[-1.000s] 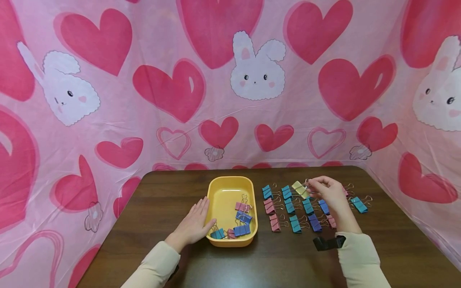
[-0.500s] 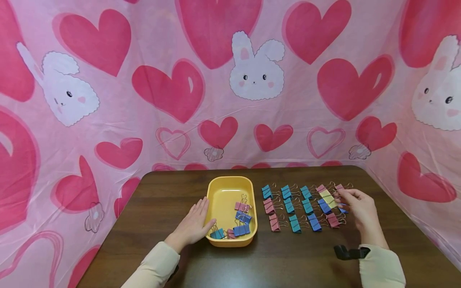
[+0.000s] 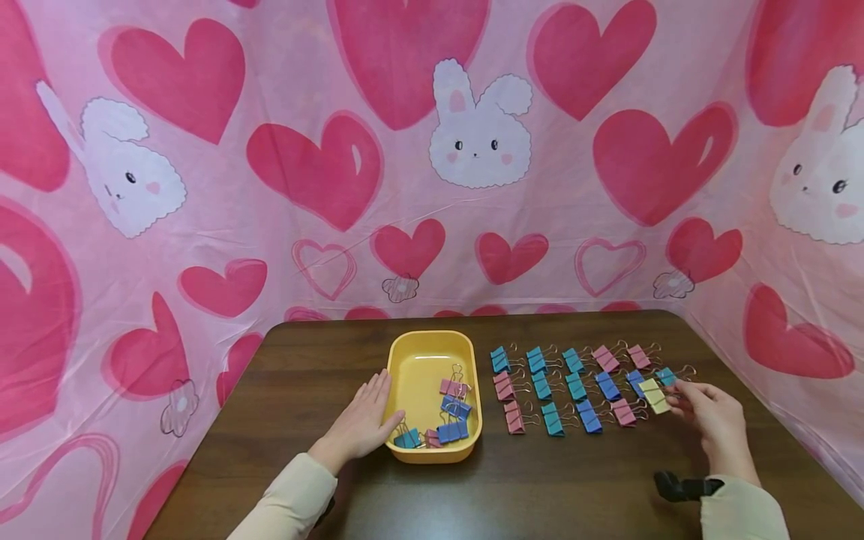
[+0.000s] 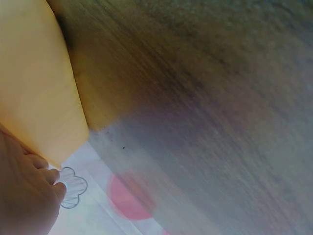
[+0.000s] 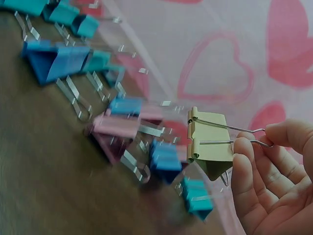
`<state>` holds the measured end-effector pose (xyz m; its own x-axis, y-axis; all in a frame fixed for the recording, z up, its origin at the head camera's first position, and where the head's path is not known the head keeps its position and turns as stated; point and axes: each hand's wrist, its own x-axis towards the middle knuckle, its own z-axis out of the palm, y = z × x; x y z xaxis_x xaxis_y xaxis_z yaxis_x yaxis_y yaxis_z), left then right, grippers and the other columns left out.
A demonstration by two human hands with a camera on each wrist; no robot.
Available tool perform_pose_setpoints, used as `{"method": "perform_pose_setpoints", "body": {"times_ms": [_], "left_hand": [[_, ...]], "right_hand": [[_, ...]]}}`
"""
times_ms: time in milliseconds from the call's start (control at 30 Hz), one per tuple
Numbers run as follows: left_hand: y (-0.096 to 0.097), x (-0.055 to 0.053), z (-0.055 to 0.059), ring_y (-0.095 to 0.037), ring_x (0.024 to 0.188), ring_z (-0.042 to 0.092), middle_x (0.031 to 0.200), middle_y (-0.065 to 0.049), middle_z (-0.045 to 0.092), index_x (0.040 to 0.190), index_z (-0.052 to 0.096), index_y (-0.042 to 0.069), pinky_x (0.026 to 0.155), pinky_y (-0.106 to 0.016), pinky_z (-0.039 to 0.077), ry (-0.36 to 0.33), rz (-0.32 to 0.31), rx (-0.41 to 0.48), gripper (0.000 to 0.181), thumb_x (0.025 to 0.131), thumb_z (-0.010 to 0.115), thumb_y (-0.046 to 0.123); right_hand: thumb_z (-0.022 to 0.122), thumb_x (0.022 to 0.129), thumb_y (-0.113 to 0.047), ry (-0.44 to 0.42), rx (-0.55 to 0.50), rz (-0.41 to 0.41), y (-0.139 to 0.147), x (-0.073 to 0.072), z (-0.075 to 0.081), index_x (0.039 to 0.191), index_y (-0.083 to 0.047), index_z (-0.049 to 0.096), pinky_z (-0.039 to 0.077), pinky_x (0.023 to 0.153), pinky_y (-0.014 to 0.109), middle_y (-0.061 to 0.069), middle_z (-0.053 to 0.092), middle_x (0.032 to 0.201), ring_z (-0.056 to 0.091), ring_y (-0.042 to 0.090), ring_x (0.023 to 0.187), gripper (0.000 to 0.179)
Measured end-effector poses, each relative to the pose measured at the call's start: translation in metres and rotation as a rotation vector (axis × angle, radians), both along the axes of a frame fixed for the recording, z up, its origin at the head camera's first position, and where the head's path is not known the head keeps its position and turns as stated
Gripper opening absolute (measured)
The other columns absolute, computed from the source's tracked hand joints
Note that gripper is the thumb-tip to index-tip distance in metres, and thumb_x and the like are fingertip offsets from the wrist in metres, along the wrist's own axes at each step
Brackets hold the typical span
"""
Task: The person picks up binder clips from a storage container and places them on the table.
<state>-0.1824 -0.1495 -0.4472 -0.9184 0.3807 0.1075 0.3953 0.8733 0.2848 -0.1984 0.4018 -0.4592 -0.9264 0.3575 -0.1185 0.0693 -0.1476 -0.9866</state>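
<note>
My right hand (image 3: 715, 424) pinches a yellow binder clip (image 3: 653, 396) by its wire handle, between thumb and fingers. In the right wrist view the clip (image 5: 211, 137) hangs in front of the fingertips, its handle under the thumb. It overlaps the right end of the clip rows in the head view, close to a teal binder clip (image 3: 665, 376) and a pink one (image 3: 624, 412). My left hand (image 3: 358, 420) rests with extended fingers along the left side of a yellow tray (image 3: 432, 334). The left wrist view shows the fingers beside the tray's wall (image 4: 39, 73).
Several teal, pink and blue binder clips lie in three rows right of the tray, including a blue one (image 3: 589, 418) in front. Inside the tray are several more, among them a blue clip (image 3: 453, 431). A heart-patterned cloth (image 3: 479, 247) borders the dark wooden table (image 3: 513, 487).
My right hand has carried the yellow binder clip rightward and nearer to me, from over the back row to the right end of the rows. The left hand and tray stay still.
</note>
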Motion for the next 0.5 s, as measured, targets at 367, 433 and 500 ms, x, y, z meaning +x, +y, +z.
{"method": "perform_pose_setpoints", "body": {"times_ms": [367,433,500], "left_hand": [[0.0,0.001,0.002,-0.03,0.137,0.013,0.149,-0.018,0.017,0.143,0.02,-0.007,0.108,-0.042,0.014,-0.023,0.008,-0.001,0.073,0.094,0.044,0.042],[0.0,0.001,0.002,-0.031,0.137,0.013,0.149,-0.018,0.017,0.143,0.02,-0.007,0.108,-0.043,0.014,-0.018,0.007,-0.002,0.073,0.094,0.043,0.043],[0.0,0.001,0.002,-0.031,0.136,0.014,0.149,-0.018,0.018,0.142,0.02,-0.007,0.108,-0.043,0.015,-0.013,0.002,0.0,0.073,0.094,0.043,0.043]], "right_hand": [[0.059,0.09,-0.013,-0.053,-0.058,0.039,-0.004,0.014,0.001,0.07,-0.016,0.065,0.054,0.058,0.027,-0.003,0.066,0.066,0.065,0.012,0.06,0.021],[0.059,0.089,-0.012,-0.055,-0.058,0.04,-0.002,0.012,-0.002,0.07,-0.015,0.065,0.054,0.058,0.028,-0.003,0.066,0.066,0.065,0.013,0.06,0.02],[0.058,0.089,-0.012,-0.065,-0.057,0.039,-0.001,0.011,-0.004,0.07,-0.015,0.064,0.054,0.059,0.029,-0.003,0.065,0.066,0.065,0.013,0.061,0.02]]}}
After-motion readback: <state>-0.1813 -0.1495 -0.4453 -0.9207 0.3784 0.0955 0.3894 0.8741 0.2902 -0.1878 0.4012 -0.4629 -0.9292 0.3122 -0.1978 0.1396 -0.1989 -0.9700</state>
